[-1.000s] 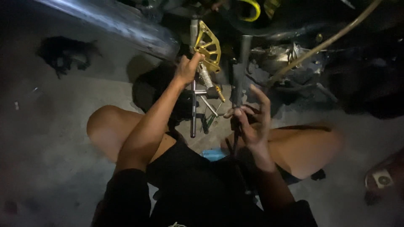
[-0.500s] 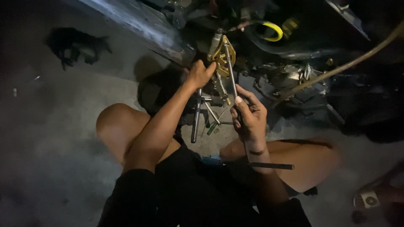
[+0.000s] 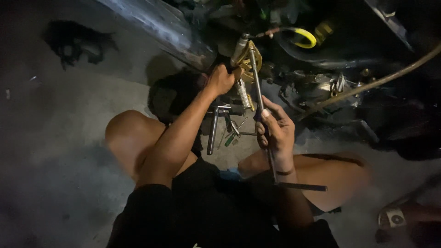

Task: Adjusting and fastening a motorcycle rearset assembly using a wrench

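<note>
Holding long wrench [image 3: 257,87] tight now, right hand [image 3: 274,129] moved up; left hand [image 3: 220,79] still grips gold bracket [image 3: 250,57]. Tool now on part.

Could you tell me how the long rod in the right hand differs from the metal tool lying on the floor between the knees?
The long rod is slim, held by the right hand, its tip up at the gold bracket. The metal tool is thicker and shorter, and lies untouched on the floor. The rod bends into a crosswise handle near the wrist; the tool's shaft looks straight. Both are dark metal, pointing roughly towards the machine.
</note>
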